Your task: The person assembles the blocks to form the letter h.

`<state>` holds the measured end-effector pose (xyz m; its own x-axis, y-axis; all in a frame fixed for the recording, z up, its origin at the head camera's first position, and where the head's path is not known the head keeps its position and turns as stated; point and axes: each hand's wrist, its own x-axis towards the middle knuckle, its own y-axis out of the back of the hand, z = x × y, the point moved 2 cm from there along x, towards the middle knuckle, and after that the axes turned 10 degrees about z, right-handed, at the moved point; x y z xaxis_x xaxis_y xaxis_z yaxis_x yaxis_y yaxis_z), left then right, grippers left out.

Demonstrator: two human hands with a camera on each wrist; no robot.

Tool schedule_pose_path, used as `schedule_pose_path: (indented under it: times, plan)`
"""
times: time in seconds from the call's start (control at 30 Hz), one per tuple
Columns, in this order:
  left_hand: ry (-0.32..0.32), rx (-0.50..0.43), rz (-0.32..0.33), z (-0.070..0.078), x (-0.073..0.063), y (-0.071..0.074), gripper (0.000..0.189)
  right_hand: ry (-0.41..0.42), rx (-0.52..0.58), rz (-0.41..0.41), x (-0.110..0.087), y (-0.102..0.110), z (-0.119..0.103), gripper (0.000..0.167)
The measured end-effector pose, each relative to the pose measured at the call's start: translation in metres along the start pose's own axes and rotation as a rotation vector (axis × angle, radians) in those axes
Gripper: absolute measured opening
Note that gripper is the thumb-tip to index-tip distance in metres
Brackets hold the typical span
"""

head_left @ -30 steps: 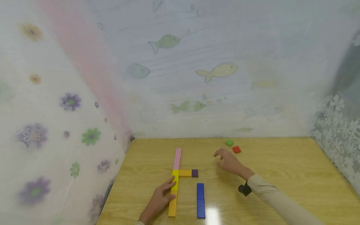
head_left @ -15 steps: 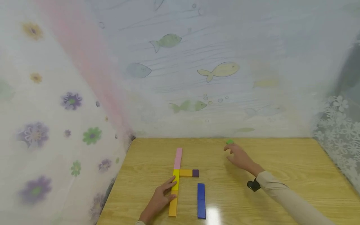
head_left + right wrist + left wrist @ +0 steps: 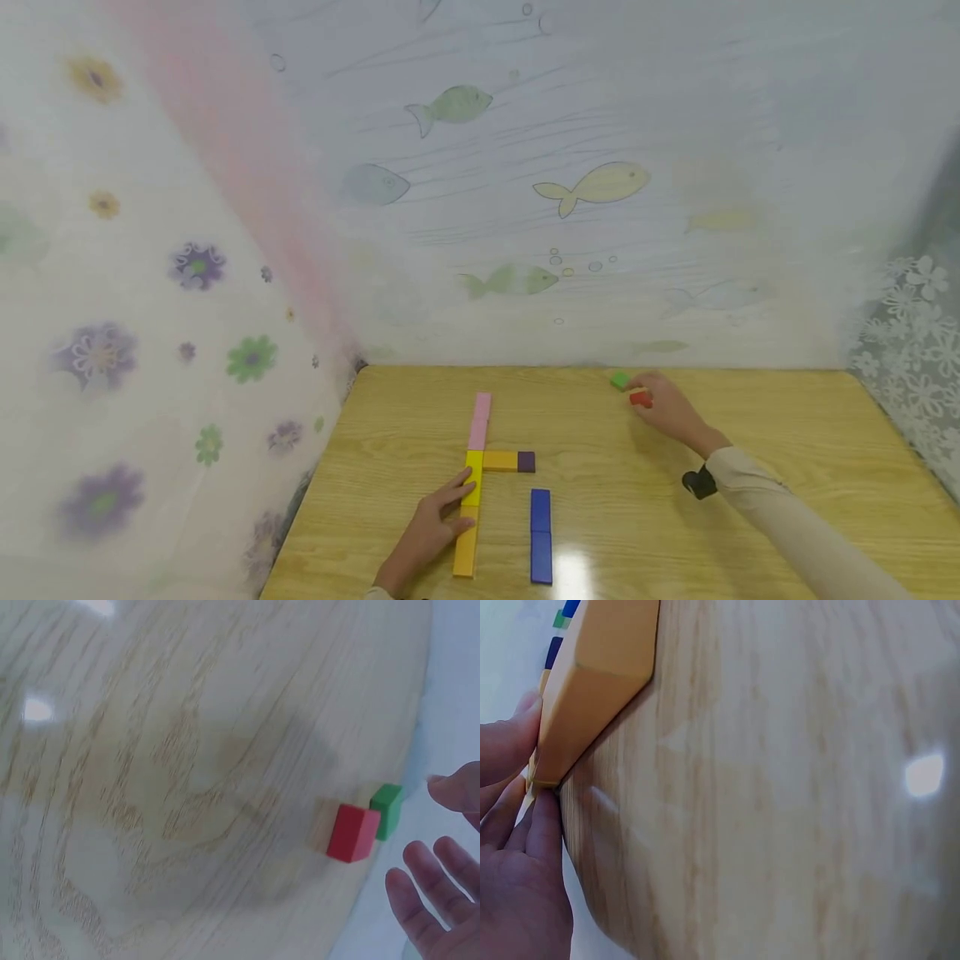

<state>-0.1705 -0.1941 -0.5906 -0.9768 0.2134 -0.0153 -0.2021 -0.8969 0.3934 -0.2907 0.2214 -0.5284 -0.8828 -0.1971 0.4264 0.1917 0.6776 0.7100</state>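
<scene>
My left hand (image 3: 426,529) rests along a column of blocks, its fingers touching the yellow block (image 3: 475,461) and its thumb on the long orange block (image 3: 465,557). In the left wrist view, the thumb lies against the orange block (image 3: 600,682) near its end. Over at the back of the table my right hand (image 3: 667,408) hovers above a red block (image 3: 640,398), fingers spread and holding nothing. The right wrist view shows the red block (image 3: 354,832) apart from the fingers, with a green block (image 3: 387,811) close beside it.
Pink blocks (image 3: 480,421) continue the column away from me. An orange block (image 3: 500,461) branches right from it, ending in a dark purple block (image 3: 527,462). Two blue blocks (image 3: 541,537) lie end to end right of the column. A fish-patterned curtain (image 3: 585,317) borders the table's back edge.
My right hand has moved right and slightly back, from left of the red block to over it. My left hand stays on the column. The blocks keep their places on the table.
</scene>
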Motion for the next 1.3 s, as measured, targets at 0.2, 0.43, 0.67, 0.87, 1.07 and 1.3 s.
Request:
schedule_pose_path:
  times: [0.2,0.43,0.67,0.87,1.07,1.3]
  plan:
    - [0.02,-0.013,-0.01,-0.003,0.0,0.001,0.054,-0.068,-0.023,-0.057,0.002,0.0,0.015,0.03]
    - [-0.025,0.004,-0.023,-0.004,0.003,-0.001,0.055,-0.096,-0.035,-0.086,-0.001,0.002,0.033,0.034]
    - [-0.03,-0.02,-0.018,-0.001,0.003,-0.002,0.055,-0.091,-0.044,-0.082,-0.006,-0.003,0.041,0.032]
    - [-0.029,-0.008,0.002,0.0,-0.002,0.001,0.055,-0.068,-0.034,-0.083,-0.004,-0.013,0.035,0.033]
    - [-0.034,-0.029,-0.005,-0.002,-0.002,0.001,0.055,-0.06,-0.011,-0.117,-0.002,-0.016,0.025,0.028]
    - [-0.03,-0.042,-0.008,0.0,-0.002,0.001,0.056,-0.066,0.03,-0.128,-0.004,-0.017,0.016,0.018]
